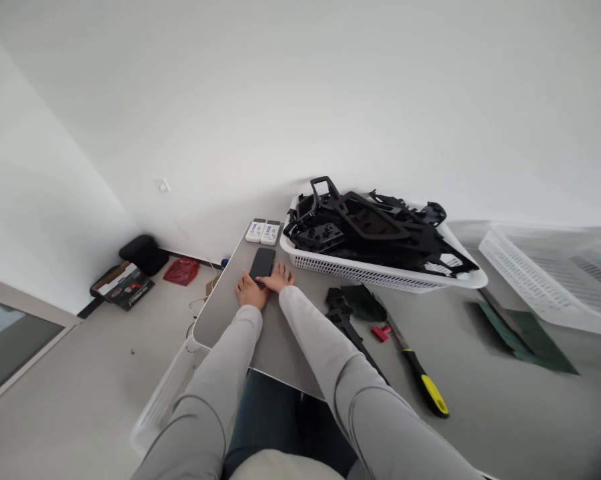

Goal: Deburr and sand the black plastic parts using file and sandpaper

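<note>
A dark smartphone (263, 265) lies flat near the left end of the grey table, its screen up and black. My left hand (252, 292) rests at its lower left corner, fingers apart. At the lower right, my right hand (279, 277) lies on the tabletop with spread fingers, and its thumb reaches onto the phone's near end. Neither hand is wrapped round the phone. Just beyond it, two white boxes with dark tops (263, 232) sit side by side at the table's back edge.
Black plastic parts (365, 220) heap up in a white basket (360, 265). Nearer me are a black part (341, 313), a red piece (381, 333) and a yellow-black handled tool (427, 387). Green sheets (530, 340) lie by another white basket (545, 280) at right.
</note>
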Demonstrator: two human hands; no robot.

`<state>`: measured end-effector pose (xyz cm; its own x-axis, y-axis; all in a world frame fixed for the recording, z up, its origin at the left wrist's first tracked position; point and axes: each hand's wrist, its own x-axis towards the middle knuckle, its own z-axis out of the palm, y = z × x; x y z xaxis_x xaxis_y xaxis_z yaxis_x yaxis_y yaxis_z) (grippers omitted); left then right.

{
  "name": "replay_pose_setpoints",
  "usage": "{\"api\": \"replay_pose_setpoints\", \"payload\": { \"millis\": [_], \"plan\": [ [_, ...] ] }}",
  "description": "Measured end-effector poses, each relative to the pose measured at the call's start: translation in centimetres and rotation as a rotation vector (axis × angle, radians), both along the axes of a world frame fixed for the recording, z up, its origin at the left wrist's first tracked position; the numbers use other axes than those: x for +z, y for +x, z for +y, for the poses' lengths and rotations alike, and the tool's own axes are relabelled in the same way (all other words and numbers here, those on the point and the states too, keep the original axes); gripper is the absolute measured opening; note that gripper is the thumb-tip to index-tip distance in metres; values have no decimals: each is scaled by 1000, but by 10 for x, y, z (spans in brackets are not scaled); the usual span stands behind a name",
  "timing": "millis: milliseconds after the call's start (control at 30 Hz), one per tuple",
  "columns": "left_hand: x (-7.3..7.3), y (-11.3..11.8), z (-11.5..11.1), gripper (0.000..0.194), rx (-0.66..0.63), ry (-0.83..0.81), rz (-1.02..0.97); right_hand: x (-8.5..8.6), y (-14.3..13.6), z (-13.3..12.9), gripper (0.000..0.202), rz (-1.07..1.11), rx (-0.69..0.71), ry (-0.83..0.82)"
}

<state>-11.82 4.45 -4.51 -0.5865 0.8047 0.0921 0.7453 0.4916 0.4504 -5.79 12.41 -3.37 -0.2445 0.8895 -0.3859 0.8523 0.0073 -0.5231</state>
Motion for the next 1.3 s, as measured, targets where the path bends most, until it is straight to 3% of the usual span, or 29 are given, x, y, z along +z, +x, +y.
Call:
{"api": "replay_pose_setpoints", "payload": {
  "millis": [367, 633, 1100, 1300],
  "plan": [
    [6, 3, -2, 86, 16, -13, -22, -7, -3, 6, 95, 12, 1, -31],
    [7, 2, -3, 86, 10, -28, -31, -3, -2, 3, 102, -1, 15, -39],
    [-2, -2, 0, 85, 21, -40, -21, -1, -2, 4, 106, 29, 16, -46],
    [-3, -2, -1, 89, 26, 6, -9, 1, 1, 3, 95, 142, -26, -52]
  ]
}}
